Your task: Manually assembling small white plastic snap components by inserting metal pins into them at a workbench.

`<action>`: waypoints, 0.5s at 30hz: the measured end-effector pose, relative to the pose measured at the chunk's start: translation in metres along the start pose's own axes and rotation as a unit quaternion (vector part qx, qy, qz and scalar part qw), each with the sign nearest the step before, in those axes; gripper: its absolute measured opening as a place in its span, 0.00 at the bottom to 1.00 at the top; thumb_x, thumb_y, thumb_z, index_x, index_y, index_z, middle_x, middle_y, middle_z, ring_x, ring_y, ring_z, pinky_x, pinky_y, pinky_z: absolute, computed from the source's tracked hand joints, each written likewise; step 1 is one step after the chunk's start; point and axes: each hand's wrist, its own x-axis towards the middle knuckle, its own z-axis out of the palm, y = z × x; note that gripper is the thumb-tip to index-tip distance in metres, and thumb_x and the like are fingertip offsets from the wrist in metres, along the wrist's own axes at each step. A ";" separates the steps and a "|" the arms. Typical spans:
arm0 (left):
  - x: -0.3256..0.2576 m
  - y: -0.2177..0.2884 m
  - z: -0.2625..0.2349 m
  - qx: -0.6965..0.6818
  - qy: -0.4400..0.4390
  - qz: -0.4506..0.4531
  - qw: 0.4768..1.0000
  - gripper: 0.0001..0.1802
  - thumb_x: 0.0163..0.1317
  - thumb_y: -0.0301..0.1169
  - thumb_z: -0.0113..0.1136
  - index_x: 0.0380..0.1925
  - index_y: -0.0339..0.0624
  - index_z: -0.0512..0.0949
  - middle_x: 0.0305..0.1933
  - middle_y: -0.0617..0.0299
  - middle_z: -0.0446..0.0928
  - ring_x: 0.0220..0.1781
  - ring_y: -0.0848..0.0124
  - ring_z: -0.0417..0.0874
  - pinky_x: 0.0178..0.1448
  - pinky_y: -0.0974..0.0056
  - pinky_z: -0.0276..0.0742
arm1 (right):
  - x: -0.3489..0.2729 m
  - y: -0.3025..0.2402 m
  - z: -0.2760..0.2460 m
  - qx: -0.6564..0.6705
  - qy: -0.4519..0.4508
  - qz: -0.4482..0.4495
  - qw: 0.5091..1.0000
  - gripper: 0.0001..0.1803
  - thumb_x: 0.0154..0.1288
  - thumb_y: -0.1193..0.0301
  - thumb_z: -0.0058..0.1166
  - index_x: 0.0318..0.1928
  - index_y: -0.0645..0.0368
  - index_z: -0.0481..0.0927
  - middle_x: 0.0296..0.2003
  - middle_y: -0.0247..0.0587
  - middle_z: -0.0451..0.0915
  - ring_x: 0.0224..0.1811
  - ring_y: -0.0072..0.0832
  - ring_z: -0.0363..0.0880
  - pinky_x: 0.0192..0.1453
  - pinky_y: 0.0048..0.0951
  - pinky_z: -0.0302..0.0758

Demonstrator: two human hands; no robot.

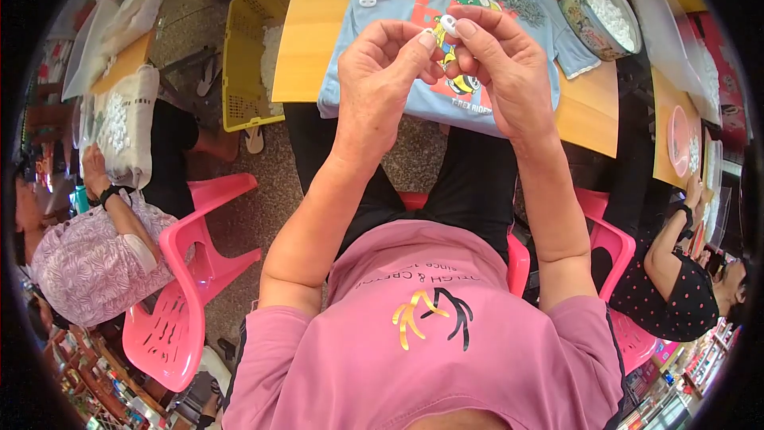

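Slippage onto the blue shirt [430,102] perhaps likeliest, through any loosening of the thumb-and-finger pinch by the right hand [516,72] on the white piece [450,25] above, beside the left hand [380,62], likewise pinched, contents impossible to tell.

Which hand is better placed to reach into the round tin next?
Probably the right hand: it is nearer the round tin than the left hand is, though it pinches a white piece.
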 end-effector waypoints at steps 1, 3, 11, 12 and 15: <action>0.000 0.000 0.000 0.001 0.002 -0.002 1.000 0.10 0.64 0.28 0.61 0.37 0.31 0.75 0.32 0.57 0.80 0.30 0.75 0.80 0.36 0.71 0.77 | 0.000 0.000 0.000 -0.015 -0.001 -0.011 1.000 0.14 0.68 0.73 0.56 0.50 0.68 0.79 0.36 0.37 0.80 0.28 0.14 0.73 0.35 0.21 0.77; 0.000 0.001 0.000 0.002 0.004 -0.004 1.000 0.09 0.64 0.28 0.61 0.37 0.31 0.75 0.32 0.57 0.80 0.30 0.75 0.80 0.36 0.71 0.76 | -0.001 0.003 0.000 -0.049 0.001 -0.040 0.998 0.13 0.69 0.74 0.55 0.50 0.68 0.79 0.36 0.37 0.80 0.28 0.14 0.73 0.36 0.21 0.78; -0.002 0.002 0.002 0.008 0.002 -0.003 1.000 0.09 0.65 0.28 0.61 0.37 0.31 0.75 0.32 0.57 0.80 0.30 0.75 0.80 0.36 0.72 0.76 | -0.004 0.004 0.003 -0.124 0.012 -0.098 0.987 0.13 0.69 0.74 0.55 0.50 0.67 0.79 0.39 0.37 0.81 0.30 0.14 0.75 0.37 0.20 0.78; -0.002 0.002 0.001 0.008 0.003 -0.003 1.000 0.09 0.65 0.28 0.61 0.37 0.31 0.75 0.32 0.57 0.80 0.30 0.75 0.80 0.36 0.72 0.76 | -0.005 0.004 0.003 -0.133 0.014 -0.103 0.986 0.13 0.69 0.74 0.55 0.50 0.67 0.79 0.39 0.37 0.82 0.30 0.14 0.75 0.37 0.20 0.78; -0.003 0.002 0.001 0.006 0.004 -0.003 1.000 0.09 0.65 0.28 0.60 0.37 0.31 0.75 0.32 0.57 0.80 0.30 0.76 0.80 0.36 0.72 0.76 | -0.006 0.006 0.004 -0.146 0.016 -0.114 0.983 0.13 0.69 0.74 0.55 0.50 0.67 0.79 0.40 0.37 0.82 0.31 0.14 0.76 0.38 0.20 0.78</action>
